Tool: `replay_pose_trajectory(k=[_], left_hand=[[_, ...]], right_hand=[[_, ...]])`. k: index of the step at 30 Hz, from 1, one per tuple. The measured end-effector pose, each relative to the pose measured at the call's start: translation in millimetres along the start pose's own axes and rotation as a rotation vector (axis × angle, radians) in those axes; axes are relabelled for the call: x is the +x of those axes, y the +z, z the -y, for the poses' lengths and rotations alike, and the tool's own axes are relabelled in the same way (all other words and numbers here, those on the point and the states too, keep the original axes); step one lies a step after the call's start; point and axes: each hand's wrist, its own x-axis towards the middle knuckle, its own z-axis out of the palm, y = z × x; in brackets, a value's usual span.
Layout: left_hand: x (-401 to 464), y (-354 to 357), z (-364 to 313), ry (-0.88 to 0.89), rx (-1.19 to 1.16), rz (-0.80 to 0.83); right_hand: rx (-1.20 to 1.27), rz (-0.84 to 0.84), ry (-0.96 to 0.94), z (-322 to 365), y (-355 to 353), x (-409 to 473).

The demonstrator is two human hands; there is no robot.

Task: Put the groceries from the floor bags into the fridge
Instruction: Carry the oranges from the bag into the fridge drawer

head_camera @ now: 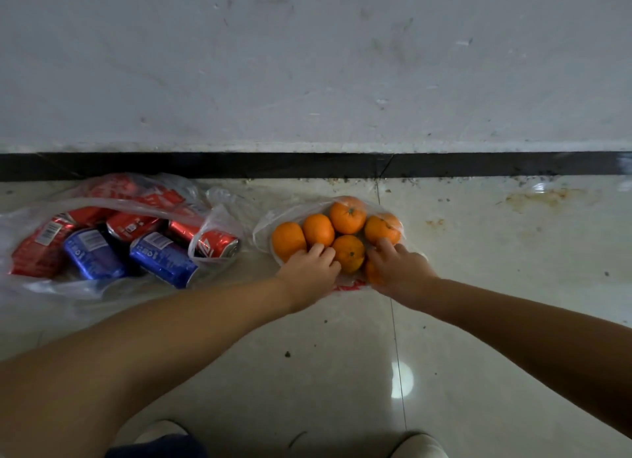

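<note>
A clear plastic bag (pixel 265 225) lies open on the floor with several oranges (pixel 347 217) in it. My left hand (pixel 309 269) reaches into its near edge, its bent fingers touching the oranges between the leftmost one (pixel 287 240) and the middle one (pixel 349 252); whether it grips anything is hidden. My right hand (pixel 398 267) lies over an orange (pixel 372 273) at the bag's near right, fingers curled round it. To the left, a second clear bag (pixel 34 218) holds several red cans (pixel 208 240) and blue cans (pixel 164 257) lying on their sides.
Both bags sit on a glossy pale tile floor (pixel 342 355) close to a white wall (pixel 307 64) with a black skirting strip (pixel 307 165). Stains mark the floor at the right (pixel 543 196). My shoes (pixel 422 445) show at the bottom edge.
</note>
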Motion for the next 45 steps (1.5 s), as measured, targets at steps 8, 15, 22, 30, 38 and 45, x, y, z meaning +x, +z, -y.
replay_pose_trajectory(k=[8,15,22,30,38,45], left_hand=[[-6,-13,-10,-0.119,-0.115,0.223],[-50,-147,10,-0.290,-0.332,0.247],[-96,-344,-5,-0.378,-0.432,0.173],[-130,-580,-71,-0.204,-0.396,0.033],[-141,-718,-195,0.278,-0.224,-0.044],[-203,-753,-410,0.680,-0.150,-0.034]], right_hand=[[0.106,-0.016,-0.030,-4,-8,-4],[0.436,-0.063,0.132,-1,-112,-72],[0.587,-0.129,0.201,-1,-259,-193],[0.827,-0.300,0.426,-12,-415,-403],[0.908,-0.580,0.899,8,-443,-610],[0.819,-0.563,1.223,64,-372,-832]])
